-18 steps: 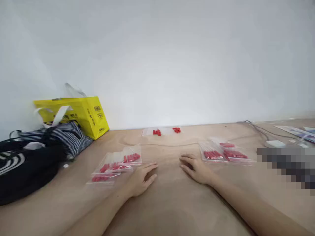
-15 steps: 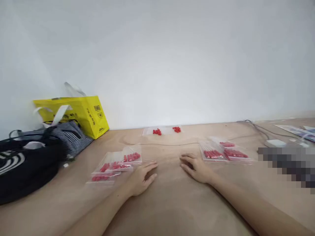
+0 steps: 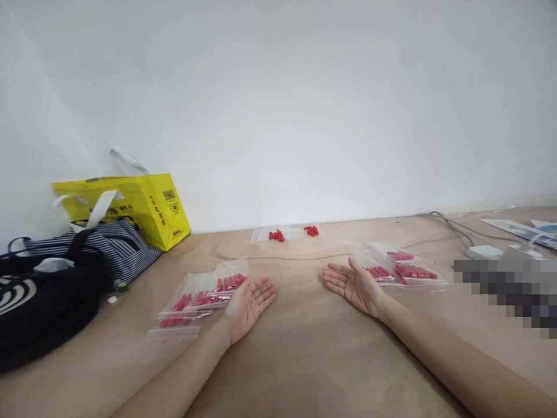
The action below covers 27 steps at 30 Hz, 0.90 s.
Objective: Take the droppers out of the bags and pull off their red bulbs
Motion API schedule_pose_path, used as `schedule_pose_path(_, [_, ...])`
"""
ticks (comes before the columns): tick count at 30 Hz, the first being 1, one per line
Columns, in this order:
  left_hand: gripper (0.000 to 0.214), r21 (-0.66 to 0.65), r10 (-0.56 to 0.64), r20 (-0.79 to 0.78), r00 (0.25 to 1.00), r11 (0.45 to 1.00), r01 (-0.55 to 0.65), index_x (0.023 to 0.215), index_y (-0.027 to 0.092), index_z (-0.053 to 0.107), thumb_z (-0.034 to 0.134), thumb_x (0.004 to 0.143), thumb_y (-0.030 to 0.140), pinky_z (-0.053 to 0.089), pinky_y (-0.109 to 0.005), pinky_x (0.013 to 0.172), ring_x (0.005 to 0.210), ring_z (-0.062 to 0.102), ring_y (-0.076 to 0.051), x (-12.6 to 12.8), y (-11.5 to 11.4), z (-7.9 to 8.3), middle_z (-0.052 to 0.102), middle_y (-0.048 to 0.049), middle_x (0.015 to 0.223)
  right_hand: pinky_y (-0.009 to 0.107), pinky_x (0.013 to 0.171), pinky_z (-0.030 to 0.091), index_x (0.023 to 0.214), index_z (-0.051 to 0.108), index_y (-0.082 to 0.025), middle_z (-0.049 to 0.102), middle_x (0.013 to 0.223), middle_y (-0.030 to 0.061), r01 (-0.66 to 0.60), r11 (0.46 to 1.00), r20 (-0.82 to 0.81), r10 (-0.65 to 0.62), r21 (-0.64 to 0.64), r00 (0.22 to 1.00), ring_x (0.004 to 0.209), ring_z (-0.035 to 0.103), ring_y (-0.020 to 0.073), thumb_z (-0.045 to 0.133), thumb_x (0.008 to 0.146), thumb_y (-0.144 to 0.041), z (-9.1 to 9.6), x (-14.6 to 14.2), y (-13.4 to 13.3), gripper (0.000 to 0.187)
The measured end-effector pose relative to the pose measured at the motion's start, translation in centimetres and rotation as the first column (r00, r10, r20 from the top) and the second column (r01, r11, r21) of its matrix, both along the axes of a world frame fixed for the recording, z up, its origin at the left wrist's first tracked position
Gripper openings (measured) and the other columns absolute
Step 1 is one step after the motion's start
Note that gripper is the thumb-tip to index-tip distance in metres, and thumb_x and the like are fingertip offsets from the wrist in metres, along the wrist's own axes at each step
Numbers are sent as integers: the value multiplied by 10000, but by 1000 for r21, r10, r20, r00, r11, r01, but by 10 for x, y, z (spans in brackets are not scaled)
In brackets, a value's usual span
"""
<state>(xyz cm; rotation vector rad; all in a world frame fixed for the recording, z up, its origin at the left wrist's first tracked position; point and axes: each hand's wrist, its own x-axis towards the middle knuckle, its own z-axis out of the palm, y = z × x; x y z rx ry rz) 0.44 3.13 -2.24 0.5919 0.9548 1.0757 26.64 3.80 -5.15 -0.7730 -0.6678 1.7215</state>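
Observation:
My left hand (image 3: 249, 306) rests palm up on the wooden table, fingers stretched out and nothing in it. Beside it on the left lie several clear zip bags (image 3: 195, 288) holding red, stick-like pieces whose kind I cannot make out; the hand partly overlaps the nearest one. My right hand (image 3: 354, 288) is also palm up and open, with its fingers pointing left. Just behind and to its right are more zip bags (image 3: 402, 271) with the same red pieces. Between the hands, by the wall, a flat clear bag (image 3: 295, 234) has two small heaps of red pieces (image 3: 276, 235) on it.
At the left stand a yellow bag (image 3: 165, 215), a striped bag (image 3: 126, 249) and a black bag (image 3: 52, 313). A white bottle cap (image 3: 112, 299) lies near them. On the right are a grey cable (image 3: 452, 223), a white box (image 3: 485, 253) and printed sheets (image 3: 522, 231). A white wall closes the back.
Both hands have turned from palm down or sideways to palm up, with the fingers spread out. The bags and red pieces lie where they were; the view has shifted slightly.

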Motion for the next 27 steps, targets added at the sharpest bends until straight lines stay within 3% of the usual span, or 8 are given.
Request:
schedule_pose_path(5, [296, 74, -20, -90, 996, 997, 26, 918, 87, 527, 323, 867, 295, 439, -309, 844, 914, 579, -191, 2, -3, -2, 586, -151, 962, 369, 871, 425, 934, 541, -128, 615, 904, 126, 46, 995, 114, -56, 89, 992, 874, 597, 190, 366, 842, -424, -7, -4, 1, 356])
schedule_pose_path(8, [244, 240, -9, -445, 896, 962, 128, 910, 122, 546, 423, 809, 306, 465, -308, 736, 779, 590, -171, 0, -5, 0, 600, -101, 901, 404, 868, 411, 948, 575, -165, 617, 927, 92, 19, 938, 468, -190, 346, 863, 892, 573, 205, 468, 783, -456, -8, -9, -4, 351])
schedule_pose_path(11, [244, 449, 240, -847, 475, 800, 398, 860, 151, 584, 498, 741, 346, 442, -332, 712, 728, 559, -185, -11, -3, 6, 602, -67, 826, 406, 895, 375, 1004, 592, -200, 589, 1028, 85, -336, 742, 773, -372, 580, 514, 976, 518, 223, 520, 760, -405, -6, -13, -13, 327])
schedule_pose_path(14, [232, 467, 580, -815, 4, 651, 598, 840, 162, 613, 489, 736, 328, 372, -365, 832, 907, 507, -236, -29, 4, 10, 597, -93, 913, 398, 904, 362, 1073, 566, -199, 546, 1107, 99, -560, 607, 816, -514, 564, 264, 1033, 478, 229, 479, 792, -350, -4, -16, -20, 331])
schedule_pose_path(16, [301, 404, 631, -734, -250, 702, 586, 940, 161, 605, 486, 733, 344, 331, -401, 870, 1028, 445, -278, -40, 9, 9, 554, -124, 1054, 396, 901, 365, 1100, 548, -188, 528, 1132, 107, -586, 606, 815, -551, 538, 178, 1045, 469, 229, 458, 803, -334, -4, -17, -21, 344])
schedule_pose_path(18, [382, 303, 556, -721, -414, 790, 533, 1044, 177, 566, 468, 741, 388, 320, -433, 866, 1077, 411, -302, -46, 12, 7, 514, -127, 1138, 389, 897, 370, 1112, 537, -181, 526, 1134, 109, -594, 614, 817, -561, 520, 134, 1042, 471, 227, 452, 805, -331, -4, -17, -20, 353])
schedule_pose_path(22, [356, 119, 389, -774, -500, 865, 488, 1082, 212, 529, 409, 769, 330, 343, -423, 834, 1050, 446, -267, -44, 10, 7, 530, -81, 1139, 377, 892, 372, 1115, 532, -184, 529, 1131, 104, -607, 604, 809, -576, 516, 115, 1040, 474, 220, 442, 809, -331, -4, -16, -19, 351])
schedule_pose_path(27, [346, 93, 382, -748, -542, 870, 485, 1055, 165, 534, 412, 732, 182, 371, -396, 795, 1000, 474, -260, -37, 7, 13, 557, -98, 1084, 387, 892, 366, 1104, 540, -180, 535, 1122, 105, -596, 601, 805, -579, 532, 134, 1031, 475, 225, 451, 803, -320, -5, -17, -19, 344])
